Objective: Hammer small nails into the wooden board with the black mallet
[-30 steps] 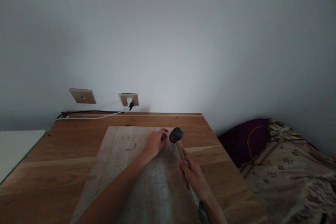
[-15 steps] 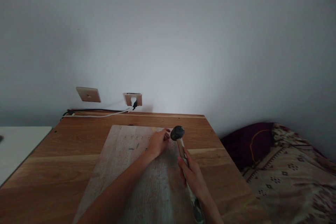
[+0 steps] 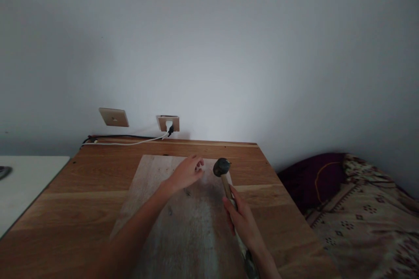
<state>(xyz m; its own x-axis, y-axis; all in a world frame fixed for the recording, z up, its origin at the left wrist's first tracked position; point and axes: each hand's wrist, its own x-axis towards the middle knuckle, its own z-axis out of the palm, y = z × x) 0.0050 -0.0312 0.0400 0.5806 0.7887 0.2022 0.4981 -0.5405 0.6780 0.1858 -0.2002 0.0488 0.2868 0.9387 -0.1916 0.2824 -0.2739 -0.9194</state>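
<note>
Pale grey wall (image 3: 212, 52) fills everything beyond the board (image 3: 196, 231), which lies flat, whitish and worn, on a wooden table (image 3: 81, 196) with a warm, streaky grain. Behind the board and to its left, the wall carries a blank-looking plate (image 3: 106, 117) and, nearer the board, a socket (image 3: 176, 124) with a white plug (image 3: 168, 124) in it. A white cable (image 3: 131, 144) and a black cable (image 3: 131, 136) run leftward along the table's back edge, beyond the board. Well left of the board is a white surface (image 3: 32, 187) (something dark at its edge is too cropped to name). To the board's right, past the table, purple fabric (image 3: 304, 178) lies beside patterned cloth (image 3: 356, 218).

The two hands are apart. Over the board's far part, the left hand (image 3: 186, 172) has its fingers loosely bent; whether they pinch anything, I cannot tell. By the board's right side, the right hand (image 3: 241, 213) is wrapped around the handle of a hammer (image 3: 222, 167), its dark head at the board's far right corner.
</note>
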